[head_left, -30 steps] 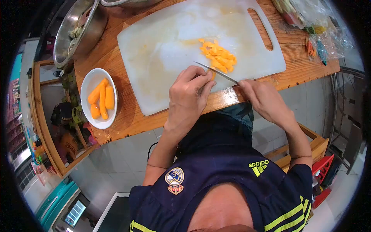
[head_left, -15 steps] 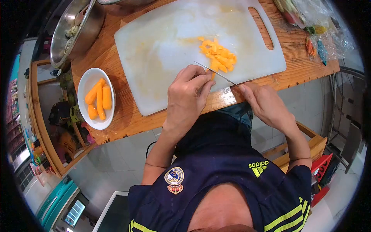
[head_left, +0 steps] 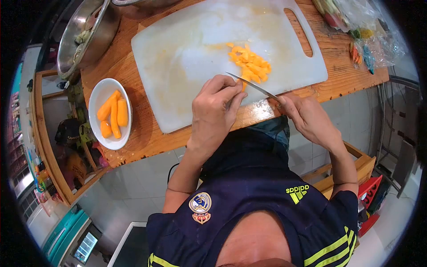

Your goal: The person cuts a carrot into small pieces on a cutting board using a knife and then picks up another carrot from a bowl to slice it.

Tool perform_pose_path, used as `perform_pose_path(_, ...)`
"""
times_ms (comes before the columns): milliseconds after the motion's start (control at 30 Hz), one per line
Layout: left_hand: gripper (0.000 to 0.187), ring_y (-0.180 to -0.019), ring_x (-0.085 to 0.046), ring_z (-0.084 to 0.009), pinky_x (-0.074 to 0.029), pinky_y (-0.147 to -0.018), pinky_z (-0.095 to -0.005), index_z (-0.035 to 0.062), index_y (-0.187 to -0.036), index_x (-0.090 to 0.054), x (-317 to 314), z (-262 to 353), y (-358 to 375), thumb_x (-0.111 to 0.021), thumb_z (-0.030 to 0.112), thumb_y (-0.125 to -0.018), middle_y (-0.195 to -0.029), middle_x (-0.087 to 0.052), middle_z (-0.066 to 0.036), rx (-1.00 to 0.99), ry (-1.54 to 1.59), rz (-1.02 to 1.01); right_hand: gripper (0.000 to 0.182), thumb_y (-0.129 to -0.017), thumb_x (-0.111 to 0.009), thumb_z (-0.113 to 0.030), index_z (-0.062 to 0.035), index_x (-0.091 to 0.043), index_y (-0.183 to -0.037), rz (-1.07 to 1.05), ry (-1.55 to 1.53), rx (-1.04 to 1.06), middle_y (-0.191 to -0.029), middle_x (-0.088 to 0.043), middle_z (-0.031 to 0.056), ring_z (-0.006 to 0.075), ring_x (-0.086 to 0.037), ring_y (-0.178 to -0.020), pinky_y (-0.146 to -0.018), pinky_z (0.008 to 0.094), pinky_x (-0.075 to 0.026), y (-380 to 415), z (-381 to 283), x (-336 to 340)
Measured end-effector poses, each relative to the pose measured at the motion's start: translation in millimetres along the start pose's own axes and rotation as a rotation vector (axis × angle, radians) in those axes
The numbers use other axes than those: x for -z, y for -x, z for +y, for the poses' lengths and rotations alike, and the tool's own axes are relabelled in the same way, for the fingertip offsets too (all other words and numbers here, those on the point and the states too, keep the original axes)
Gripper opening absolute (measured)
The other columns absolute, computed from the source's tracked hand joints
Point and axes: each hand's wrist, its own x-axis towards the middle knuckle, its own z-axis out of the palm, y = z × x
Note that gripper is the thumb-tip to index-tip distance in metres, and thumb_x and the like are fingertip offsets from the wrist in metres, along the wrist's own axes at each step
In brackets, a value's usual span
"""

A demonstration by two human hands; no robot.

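My left hand (head_left: 217, 102) is closed on a small piece of carrot (head_left: 243, 86) at the near edge of the white cutting board (head_left: 187, 66). In my right hand (head_left: 309, 118) is the handle of a knife (head_left: 255, 86), whose blade points up and left, its tip beside my left fingertips. The blade crosses over the held piece. Just beyond it, chopped orange carrot pieces (head_left: 251, 62) lie in a small heap on the board.
A white bowl (head_left: 94, 113) with several peeled carrots stands on the wooden table (head_left: 144, 149) at the left. Behind it is a metal bowl (head_left: 100, 44). Plastic bags with vegetables (head_left: 356, 18) lie at the back right.
The knife handle and my right hand have shifted slightly, and more of the blade's flat side shows. My left hand has hardly moved.
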Motion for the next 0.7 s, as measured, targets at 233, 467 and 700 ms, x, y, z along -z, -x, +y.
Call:
perform_pose_path(233, 0.018, -0.080, -0.070, -0.0233, -0.056, -0.071, -0.0322, -0.0003, -0.093, -0.076, 1, -2, 1, -0.082, 0.002, -0.077, -0.091, -0.070, -0.010, -0.010, 0.010, 0.001, 0.045, -0.107, -0.044, -0.030, 0.0036, -0.064, -0.086, -0.002, 0.014, 0.064, -0.076, -0.062, 0.0276, 0.0472, -0.060, -0.076, -0.068, 0.0520, -0.046, -7, -11, -1)
perform_pose_path(467, 0.018, -0.079, -0.071, -0.0225, -0.057, -0.070, -0.0320, -0.0002, -0.093, -0.076, 0, -1, 0, -0.082, 0.003, -0.077, -0.092, -0.070, -0.010, -0.003, 0.023, 0.008, 0.049, -0.108, -0.042, -0.033, 0.0026, -0.064, -0.082, -0.073, 0.033, 0.013, -0.070, -0.061, 0.0269, 0.0474, -0.061, -0.072, -0.069, 0.0522, -0.048, -25, -17, -5)
perform_pose_path(700, 0.019, -0.078, -0.070, -0.0224, -0.057, -0.070, -0.0319, 0.0002, -0.094, -0.076, -1, 0, 2, -0.083, 0.003, -0.077, -0.091, -0.070, -0.010, 0.007, 0.009, 0.022, 0.048, -0.107, -0.043, -0.033, 0.0036, -0.064, -0.084, 0.032, 0.025, 0.020, -0.074, -0.061, 0.0282, 0.0472, -0.060, -0.074, -0.067, 0.0520, -0.047, -6, -2, -2)
